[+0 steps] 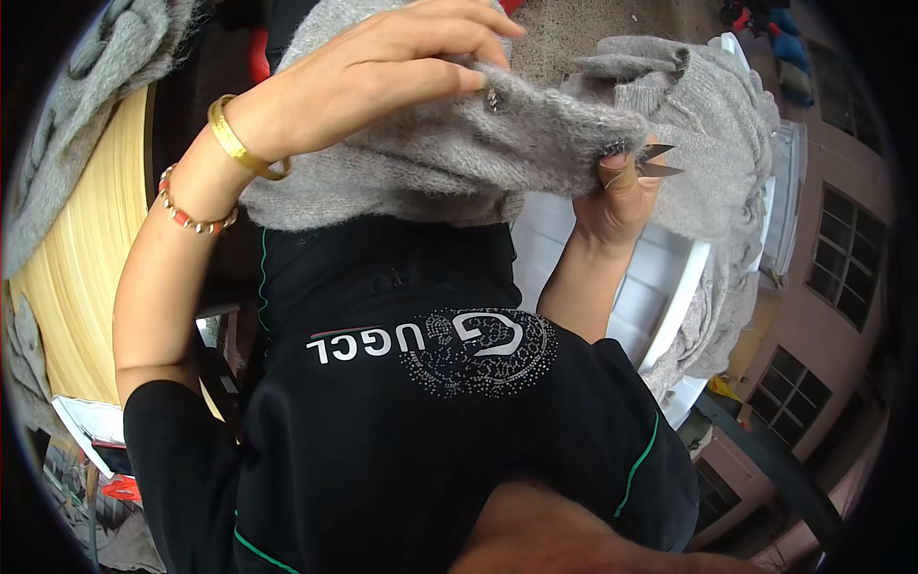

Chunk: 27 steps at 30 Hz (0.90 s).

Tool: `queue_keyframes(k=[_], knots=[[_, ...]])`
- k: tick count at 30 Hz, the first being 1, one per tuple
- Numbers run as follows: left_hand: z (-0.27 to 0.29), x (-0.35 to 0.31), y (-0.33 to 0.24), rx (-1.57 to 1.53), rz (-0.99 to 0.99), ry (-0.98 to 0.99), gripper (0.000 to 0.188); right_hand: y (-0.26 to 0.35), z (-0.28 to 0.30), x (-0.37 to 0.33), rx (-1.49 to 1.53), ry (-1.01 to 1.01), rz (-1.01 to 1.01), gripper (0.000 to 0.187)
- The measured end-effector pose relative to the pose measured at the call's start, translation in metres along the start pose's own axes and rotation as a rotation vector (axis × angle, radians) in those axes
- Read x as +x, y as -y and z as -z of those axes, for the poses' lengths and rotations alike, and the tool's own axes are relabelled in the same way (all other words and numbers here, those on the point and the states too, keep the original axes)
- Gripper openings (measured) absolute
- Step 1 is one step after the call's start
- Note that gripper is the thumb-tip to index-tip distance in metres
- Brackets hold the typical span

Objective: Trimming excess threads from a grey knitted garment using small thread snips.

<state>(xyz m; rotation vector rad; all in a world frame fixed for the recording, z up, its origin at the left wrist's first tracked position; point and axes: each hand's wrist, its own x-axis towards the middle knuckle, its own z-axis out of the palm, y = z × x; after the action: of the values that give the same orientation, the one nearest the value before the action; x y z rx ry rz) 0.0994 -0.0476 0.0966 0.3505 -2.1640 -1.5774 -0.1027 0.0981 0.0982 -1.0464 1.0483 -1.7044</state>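
Note:
A fuzzy grey knit garment (421,158) is bunched over my lap, with one section stretched between my hands. My left hand (392,72) lies at its upper edge; thumb and index finger pinch the knit, while the other fingers reach outward. A small dark spot shows on the fabric just below that thumb. My right hand (622,196) grips the garment's right end, thumb pressed beside a dark patch. From the same hand stick out two pointed blades of small scissors (660,170), slightly apart. Their handles are hidden in the palm.
At the right, more grey knits (712,124) are heaped over a white plastic container or seat (674,306). A light wooden tabletop (91,258) stands at the left, with grey knitwear (105,67) on it. A building wall with windows (846,253) rises at far right.

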Motion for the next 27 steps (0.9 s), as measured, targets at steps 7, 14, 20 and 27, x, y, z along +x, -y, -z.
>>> queue_keyframes(k=[7,14,20,27], knots=[[0.004,-0.022,0.011,-0.254,0.288,-0.021,0.017,-0.013,0.016,-0.002,-0.027,-0.129,-0.182,0.019],[-0.002,-0.022,0.016,-0.296,0.328,-0.111,0.02,-0.026,0.022,-0.001,0.031,-0.123,-0.246,0.022],[0.004,-0.018,0.015,-0.294,0.329,-0.028,0.015,-0.025,0.025,-0.003,0.013,-0.077,-0.244,0.025],[0.013,-0.026,0.02,0.116,0.189,-0.065,0.018,-0.027,0.027,-0.003,0.015,-0.137,-0.27,0.026]])
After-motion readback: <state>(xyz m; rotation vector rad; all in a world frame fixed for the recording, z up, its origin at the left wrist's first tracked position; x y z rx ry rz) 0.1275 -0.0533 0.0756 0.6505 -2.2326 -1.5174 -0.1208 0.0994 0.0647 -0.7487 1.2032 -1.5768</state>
